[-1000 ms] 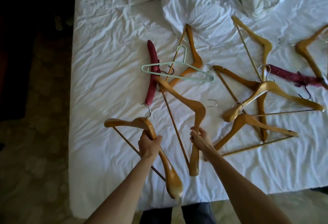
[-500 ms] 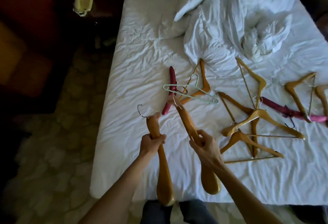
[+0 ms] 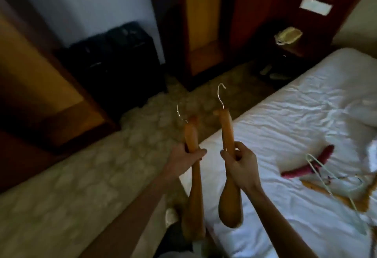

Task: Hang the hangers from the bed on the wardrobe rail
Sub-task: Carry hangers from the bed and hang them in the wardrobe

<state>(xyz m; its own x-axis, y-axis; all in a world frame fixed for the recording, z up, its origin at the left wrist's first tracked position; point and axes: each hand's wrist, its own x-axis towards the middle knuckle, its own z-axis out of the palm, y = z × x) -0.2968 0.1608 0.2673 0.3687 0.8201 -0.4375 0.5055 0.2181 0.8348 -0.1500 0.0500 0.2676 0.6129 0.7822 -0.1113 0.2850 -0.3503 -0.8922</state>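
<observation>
My left hand grips a wooden hanger seen edge-on, its metal hook pointing up and away. My right hand grips a second wooden hanger the same way, hook up, over the bed's left edge. Both hangers are lifted clear of the white bed. On the sheet at the right lie a red padded hanger, a pale green wire hanger across it, and part of another wooden hanger. No wardrobe rail is visible.
A dark suitcase stands on the patterned floor against the wall ahead. Wooden furniture panels rise at the left and centre back. A dark bedside stand with a pale object sits beyond the bed's head.
Both hands have lifted their wooden hangers off the bed and turned them hooks-up. My view has swung left from the bed toward the floor, suitcase and wooden furniture.
</observation>
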